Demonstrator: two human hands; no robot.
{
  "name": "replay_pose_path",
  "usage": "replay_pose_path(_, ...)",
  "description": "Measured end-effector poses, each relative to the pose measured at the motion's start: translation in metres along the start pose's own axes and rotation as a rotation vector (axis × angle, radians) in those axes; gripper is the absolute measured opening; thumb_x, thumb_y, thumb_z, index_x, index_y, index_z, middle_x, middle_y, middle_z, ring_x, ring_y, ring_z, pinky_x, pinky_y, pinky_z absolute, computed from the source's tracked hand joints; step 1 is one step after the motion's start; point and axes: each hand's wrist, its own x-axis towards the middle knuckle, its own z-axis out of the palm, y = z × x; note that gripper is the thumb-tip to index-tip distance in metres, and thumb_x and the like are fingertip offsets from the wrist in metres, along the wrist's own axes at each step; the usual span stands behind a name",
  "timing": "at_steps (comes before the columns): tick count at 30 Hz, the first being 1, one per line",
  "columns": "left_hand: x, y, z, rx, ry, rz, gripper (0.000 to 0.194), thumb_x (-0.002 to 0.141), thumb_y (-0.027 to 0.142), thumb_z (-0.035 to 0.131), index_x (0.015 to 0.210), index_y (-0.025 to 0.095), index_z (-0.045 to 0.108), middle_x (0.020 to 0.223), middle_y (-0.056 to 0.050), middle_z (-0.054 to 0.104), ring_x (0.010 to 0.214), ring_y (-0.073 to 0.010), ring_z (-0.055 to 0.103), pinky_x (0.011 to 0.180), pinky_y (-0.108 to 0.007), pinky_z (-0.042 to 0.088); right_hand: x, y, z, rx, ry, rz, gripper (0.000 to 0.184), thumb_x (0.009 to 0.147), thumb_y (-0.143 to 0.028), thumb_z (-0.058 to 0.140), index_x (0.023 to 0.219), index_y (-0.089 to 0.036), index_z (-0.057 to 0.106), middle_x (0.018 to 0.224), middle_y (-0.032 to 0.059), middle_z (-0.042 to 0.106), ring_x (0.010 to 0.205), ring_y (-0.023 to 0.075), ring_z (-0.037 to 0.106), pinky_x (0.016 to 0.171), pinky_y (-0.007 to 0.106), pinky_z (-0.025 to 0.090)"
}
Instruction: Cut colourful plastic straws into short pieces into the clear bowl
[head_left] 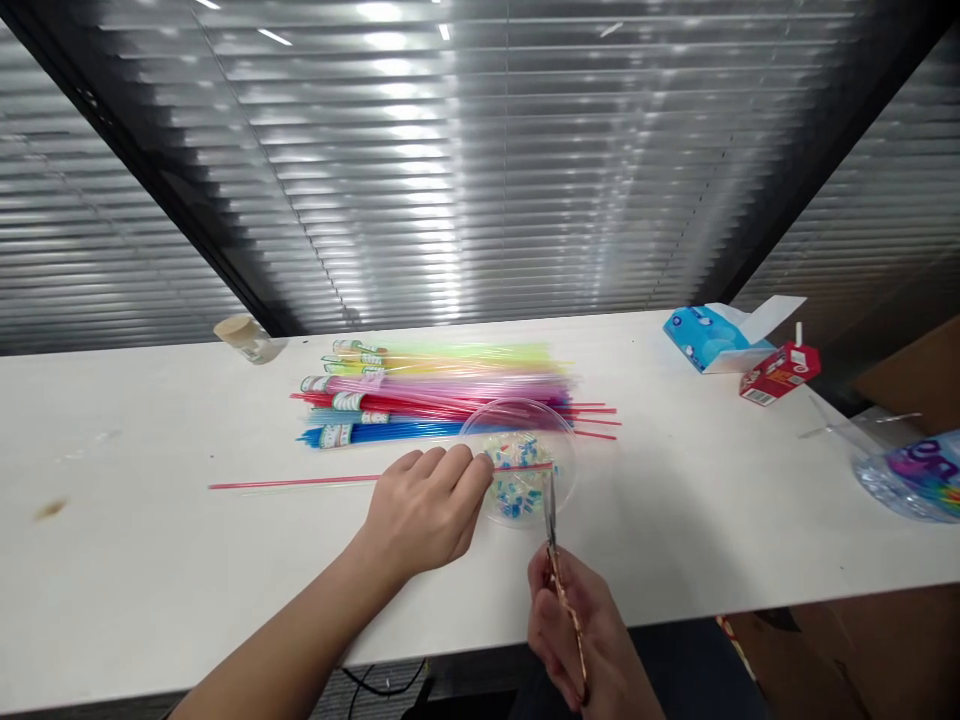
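Closed around a long, thin red straw (pixel 300 482), my left hand (pixel 427 505) rests above the table. The straw's right end reaches over a clear round bowl (pixel 571 470) that holds small cut pieces (pixel 519 500), mostly blue and pale. My right hand (pixel 570 620) grips a pair of scissors (pixel 553 535) with copper-coloured handles. Their blades point away from me and meet the straw near its right tip, over the bowl. Behind the bowl lie bundles of straws (pixel 450 385) in green, yellow, purple, red and blue, with paper bands near their left ends.
A small clear jar with a beige lid (pixel 238 330) lies tilted at the back left. A blue tissue box (pixel 701 338) and a red drink carton (pixel 780 373) stand at the back right. A plastic bottle (pixel 911 478) lies at the right edge. Blinds (pixel 465 170) hang behind the white table (pixel 150 560).
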Motion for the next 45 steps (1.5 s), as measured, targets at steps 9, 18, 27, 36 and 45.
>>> replay_pose_path(9, -0.002, 0.001, 0.0, -0.057, -0.079, 0.049, 0.018, 0.092, 0.017, 0.043, 0.083, 0.019, 0.058, 0.067, 0.001, 0.056, 0.054, -0.0158, 0.047, 0.049, -0.033, 0.03, 0.011, -0.007, 0.0, 0.035, -0.025, -0.01, 0.054, 0.08, -0.071, 0.06, 0.076, -0.02, 0.042, 0.054, -0.0094, 0.026, 0.045, 0.0047, 0.017, 0.037, 0.019, 0.009)
replay_pose_path(18, -0.001, 0.002, 0.0, -0.068, -0.105, 0.052, 0.017, 0.091, 0.018, 0.043, 0.08, 0.019, 0.056, 0.066, 0.001, 0.056, 0.051, -0.0154, 0.048, 0.048, -0.032, 0.03, 0.013, -0.008, -0.001, 0.057, -0.011, 0.039, 0.055, 0.079, -0.072, 0.061, 0.078, -0.02, 0.042, 0.051, -0.0113, 0.027, 0.042, 0.0032, 0.013, 0.038, 0.019, 0.008)
replay_pose_path(27, -0.002, 0.002, -0.001, -0.085, -0.148, 0.05, 0.017, 0.092, 0.018, 0.042, 0.081, 0.02, 0.055, 0.068, 0.001, 0.057, 0.052, -0.0142, 0.048, 0.049, -0.031, 0.029, 0.014, -0.008, 0.0, 0.092, -0.003, 0.04, 0.056, 0.075, -0.072, 0.064, 0.074, -0.021, 0.041, 0.048, -0.0115, 0.022, 0.044, 0.0044, 0.015, 0.041, 0.019, 0.006)
replay_pose_path(36, -0.001, 0.001, -0.001, -0.103, -0.162, 0.057, 0.017, 0.092, 0.019, 0.04, 0.079, 0.021, 0.051, 0.066, 0.001, 0.056, 0.05, -0.015, 0.049, 0.047, -0.032, 0.03, 0.014, -0.008, -0.001, 0.067, -0.006, 0.077, 0.059, 0.074, -0.075, 0.063, 0.075, -0.02, 0.04, 0.05, -0.0112, 0.023, 0.045, 0.0041, 0.014, 0.041, 0.018, 0.007)
replay_pose_path(45, -0.003, 0.002, -0.001, -0.109, -0.175, 0.057, 0.018, 0.092, 0.019, 0.04, 0.077, 0.021, 0.05, 0.064, 0.002, 0.055, 0.047, -0.0148, 0.05, 0.045, -0.032, 0.03, 0.016, -0.006, -0.001, 0.108, -0.019, 0.089, 0.057, 0.076, -0.072, 0.064, 0.077, -0.02, 0.041, 0.046, -0.0127, 0.027, 0.039, 0.002, 0.016, 0.038, 0.015, 0.01)
